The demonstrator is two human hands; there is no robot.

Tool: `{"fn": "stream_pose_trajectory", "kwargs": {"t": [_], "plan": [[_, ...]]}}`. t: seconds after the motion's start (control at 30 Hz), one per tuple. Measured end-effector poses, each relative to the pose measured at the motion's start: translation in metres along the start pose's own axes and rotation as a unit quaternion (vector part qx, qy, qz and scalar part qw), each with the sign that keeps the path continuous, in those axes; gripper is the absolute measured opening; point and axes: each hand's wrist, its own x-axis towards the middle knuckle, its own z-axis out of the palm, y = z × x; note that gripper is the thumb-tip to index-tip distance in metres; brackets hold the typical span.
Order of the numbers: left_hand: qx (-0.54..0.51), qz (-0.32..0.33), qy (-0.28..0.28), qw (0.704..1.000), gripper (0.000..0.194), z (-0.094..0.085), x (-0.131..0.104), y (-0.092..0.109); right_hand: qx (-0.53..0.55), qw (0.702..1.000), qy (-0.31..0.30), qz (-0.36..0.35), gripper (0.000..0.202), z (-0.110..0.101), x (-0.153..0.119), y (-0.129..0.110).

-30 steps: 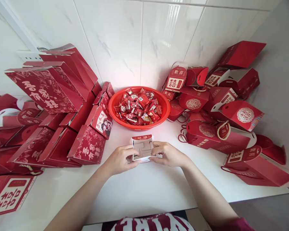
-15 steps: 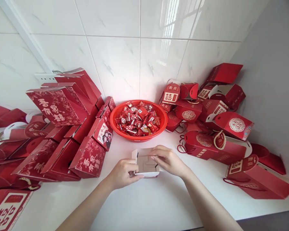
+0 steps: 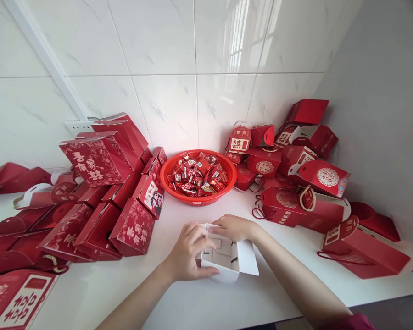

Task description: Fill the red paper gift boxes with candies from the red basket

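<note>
A small open carton (image 3: 223,266), with its inside and one flap showing white, stands on the white table close to me. Its right flap (image 3: 248,258) is folded outward, and two short dark strips show inside on the bottom. My left hand (image 3: 192,252) grips the left side of the carton, thumb along the near wall and fingers curved over the left edge. Across the far rim lies my right hand (image 3: 237,227), its fingers bent over the far wall; part of the fingertips is hidden. Beyond the carton sits a red plastic basket (image 3: 197,200) full of red-wrapped candies (image 3: 196,174).
Stacked red gift boxes (image 3: 132,227) crowd the left side. More red boxes with cord handles (image 3: 306,211) are piled on the right. A tiled wall (image 3: 165,105) closes off the back, and a grey wall (image 3: 382,137) stands at the right.
The carton now shows a white flap spread out to its right. My left hand has opened wider over its left side, and my right hand has moved to its far rim. The view has shifted.
</note>
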Motion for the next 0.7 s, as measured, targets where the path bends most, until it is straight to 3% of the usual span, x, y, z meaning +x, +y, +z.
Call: {"fn": "stream_pose_trajectory", "kwargs": {"t": [0.03, 0.1, 0.2, 0.3, 0.43, 0.6, 0.7], "plan": [[-0.017, -0.009, 0.0, 1.0, 0.044, 0.002, 0.0, 0.0, -0.029, 0.999, -0.036, -0.003, 0.045, -0.002, 0.004, 0.001], [-0.076, -0.043, -0.003, 0.996, 0.071, 0.01, -0.002, -0.003, -0.089, 0.995, -0.052, -0.005, 0.046, -0.005, 0.014, -0.001], [-0.174, -0.101, 0.021, 0.979, 0.106, 0.025, -0.009, -0.017, -0.128, 0.992, 0.0, 0.004, 0.046, -0.006, 0.031, -0.008], [-0.208, -0.128, 0.03, 0.969, 0.125, 0.034, -0.016, -0.032, -0.128, 0.991, 0.046, 0.01, 0.045, -0.005, 0.044, -0.015], [-0.211, -0.118, 0.023, 0.97, 0.117, 0.028, -0.016, -0.044, -0.101, 0.989, 0.104, -0.012, 0.033, -0.008, 0.044, -0.018], [-0.121, -0.086, 0.024, 0.989, 0.101, 0.02, -0.011, -0.05, 0.085, 0.961, 0.217, -0.147, 0.018, -0.033, 0.025, -0.01], [-0.143, -0.115, 0.045, 0.982, 0.094, 0.021, -0.009, -0.054, 0.085, 0.953, 0.279, -0.077, 0.024, -0.062, 0.025, 0.001]]}}
